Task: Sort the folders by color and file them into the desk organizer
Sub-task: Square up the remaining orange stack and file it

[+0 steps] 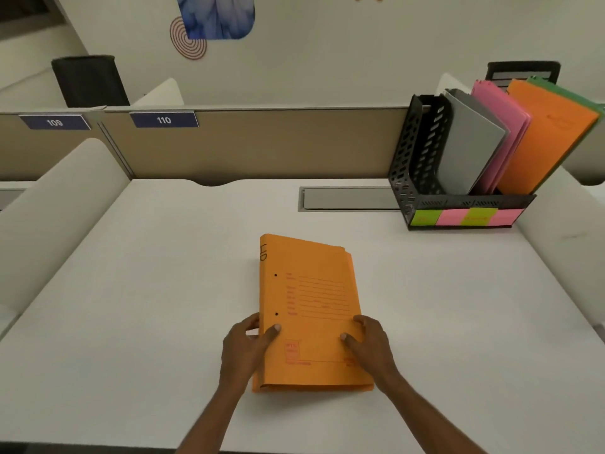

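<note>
**Head view: two hands on the last orange folders**

Head view shows a small stack of orange folders (pixel 311 309) lying flat on the desk (pixel 131 290), near the front and in the middle. The left hand (pixel 244 350) holds the stack's left edge, thumb on top and fingers curled at the side. The right hand (pixel 370 344) holds the right edge near the bottom corner, fingers pressed on the cover. Both hands grip the stack, but it has not left the desk yet.

Far back on the right stands the black organizer (pixel 422 178). It already has a gray folder (pixel 471 142), pink folders (pixel 501 126), an orange folder (pixel 550 132) and a bit of green folder (pixel 569 93) behind that. The slot at the left end looks empty. Sticky notes (pixel 458 217) in green and pink run along its front.

I think this is the pick-up step for the last stack. Next, the hands need to lift the folders, tip them up on edge, and carry them right and back. They should go in beside the orange one. The stack looks loose, so a firm squeeze will help keep it together.
</note>
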Demonstrator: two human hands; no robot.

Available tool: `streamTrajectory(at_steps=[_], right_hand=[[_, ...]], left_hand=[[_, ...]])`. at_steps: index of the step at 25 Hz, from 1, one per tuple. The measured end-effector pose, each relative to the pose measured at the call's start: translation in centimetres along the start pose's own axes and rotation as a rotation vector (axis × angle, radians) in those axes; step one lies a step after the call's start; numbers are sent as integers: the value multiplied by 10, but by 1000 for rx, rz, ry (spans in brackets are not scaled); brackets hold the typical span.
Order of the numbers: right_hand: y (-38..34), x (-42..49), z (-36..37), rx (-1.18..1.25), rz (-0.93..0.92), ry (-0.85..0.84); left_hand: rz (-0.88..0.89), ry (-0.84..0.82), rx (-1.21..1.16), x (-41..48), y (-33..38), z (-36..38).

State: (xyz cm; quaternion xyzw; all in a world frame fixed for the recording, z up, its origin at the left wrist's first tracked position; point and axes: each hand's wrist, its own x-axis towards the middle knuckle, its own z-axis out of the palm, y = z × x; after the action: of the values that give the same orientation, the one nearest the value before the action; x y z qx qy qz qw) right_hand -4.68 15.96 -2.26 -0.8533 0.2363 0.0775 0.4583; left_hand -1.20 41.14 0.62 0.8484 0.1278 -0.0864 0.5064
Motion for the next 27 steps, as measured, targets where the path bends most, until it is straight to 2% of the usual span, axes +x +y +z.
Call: streamTrajectory(at_steps=[8, 13, 16, 21, 27], right_hand=[[-12, -3, -2, 226, 52, 34], [-20, 5, -41, 425, 99, 81], [-17, 11, -72, 574, 85, 28], [1, 13, -130, 620, 0, 56], [11, 16, -232, 584, -66, 112]], left_hand=[[303, -5, -118, -50, 68, 19], [424, -40, -143, -68, 90, 24], [500, -114, -185, -71, 96, 32], [497, -216, -263, -47, 105, 43], [486, -411, -244, 9, 123, 58]])
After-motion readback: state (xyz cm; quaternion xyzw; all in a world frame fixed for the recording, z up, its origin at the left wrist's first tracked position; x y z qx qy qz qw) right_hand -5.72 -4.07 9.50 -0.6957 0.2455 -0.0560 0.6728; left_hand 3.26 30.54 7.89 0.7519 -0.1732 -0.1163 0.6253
